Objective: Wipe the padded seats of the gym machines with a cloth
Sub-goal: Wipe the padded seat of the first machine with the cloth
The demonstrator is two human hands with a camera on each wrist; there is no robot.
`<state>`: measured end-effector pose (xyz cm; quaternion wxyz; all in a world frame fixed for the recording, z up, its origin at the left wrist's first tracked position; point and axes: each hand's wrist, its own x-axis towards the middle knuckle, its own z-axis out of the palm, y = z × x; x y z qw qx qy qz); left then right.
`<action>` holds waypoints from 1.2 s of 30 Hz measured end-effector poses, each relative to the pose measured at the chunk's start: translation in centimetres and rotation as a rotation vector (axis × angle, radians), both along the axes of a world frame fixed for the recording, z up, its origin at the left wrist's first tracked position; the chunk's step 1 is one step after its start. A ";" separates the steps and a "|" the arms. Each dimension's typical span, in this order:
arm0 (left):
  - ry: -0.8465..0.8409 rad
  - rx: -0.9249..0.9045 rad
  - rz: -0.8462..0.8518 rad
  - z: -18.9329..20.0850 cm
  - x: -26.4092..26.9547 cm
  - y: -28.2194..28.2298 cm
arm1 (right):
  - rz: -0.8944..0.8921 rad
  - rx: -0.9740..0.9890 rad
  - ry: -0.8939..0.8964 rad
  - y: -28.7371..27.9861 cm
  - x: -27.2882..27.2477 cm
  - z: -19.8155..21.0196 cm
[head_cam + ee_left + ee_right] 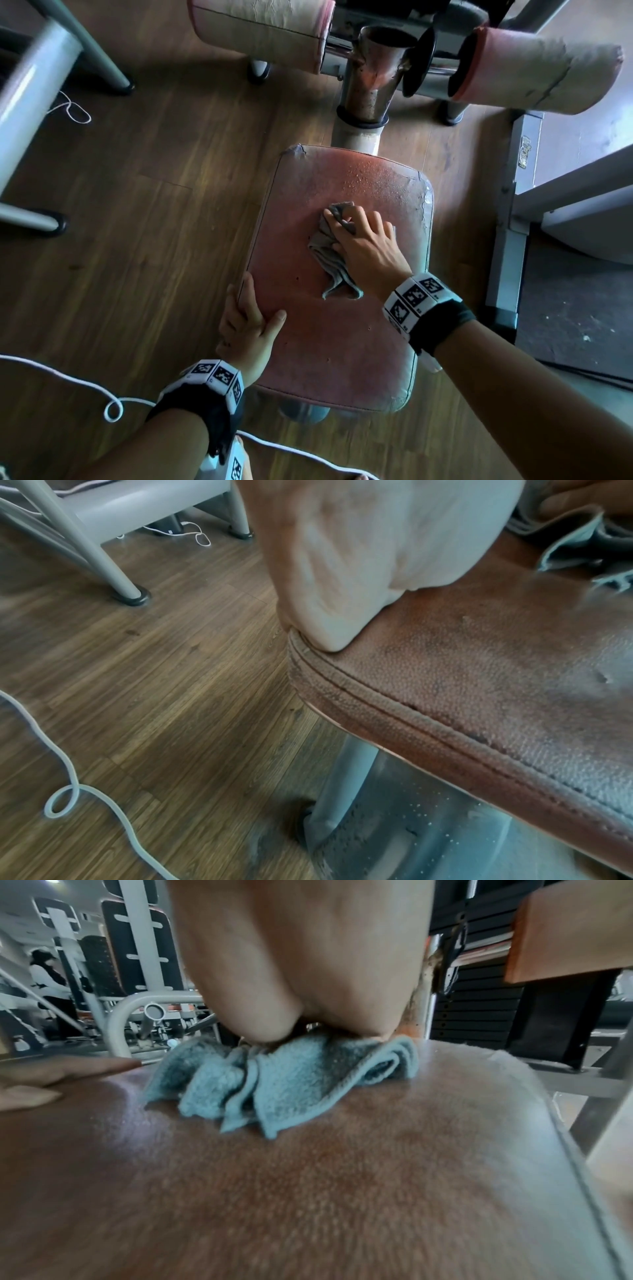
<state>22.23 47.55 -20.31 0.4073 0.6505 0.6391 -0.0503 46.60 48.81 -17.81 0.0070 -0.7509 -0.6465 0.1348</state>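
- The floor is wood-grain plank in brown tones, running under all the equipment.
- Grey metal machine frames with black rubber feet stand at the left; the right wrist view shows more gym machines and a dark weight stack behind the seat.
- The padded seat is a rounded rectangle of reddish-brown grained vinyl with a piped, stitched seam, worn and cracked along its right edge and far corners; small droplets bead near its far edge.
- Two roller pads, cylindrical, with creased, peeling pale covers and pink ends, sit beyond the seat's far edge on a chrome bar.
- A chrome and painted post, spotted with rust, rises at the seat's far edge.
- A grey label plate on the right frame carries writing too small to read.
- The right hand lies with fingers spread flat, pressing the cloth onto the seat, right of its centre.
- The left hand grips the seat's left edge near the near corner, thumb on top, fingers curled over the side.
- The cloth is grey-blue terry, crumpled in folds, hemmed edges showing.
- A white cord loops across the floor.
- Both wrists wear black bands with black-and-white square marker tags.
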 end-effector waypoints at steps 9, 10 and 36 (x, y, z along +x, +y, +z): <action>0.049 0.053 -0.009 -0.1 0.2 -0.3 | -0.351 -0.080 0.138 -8.4 -0.4 -1.1; 0.034 0.039 -0.009 0.1 0.2 -0.3 | -0.361 -0.096 0.124 -7.8 -0.2 -1.5; 0.035 -0.019 0.061 1.0 0.6 -0.4 | 0.196 0.093 -0.054 6.5 2.8 -3.3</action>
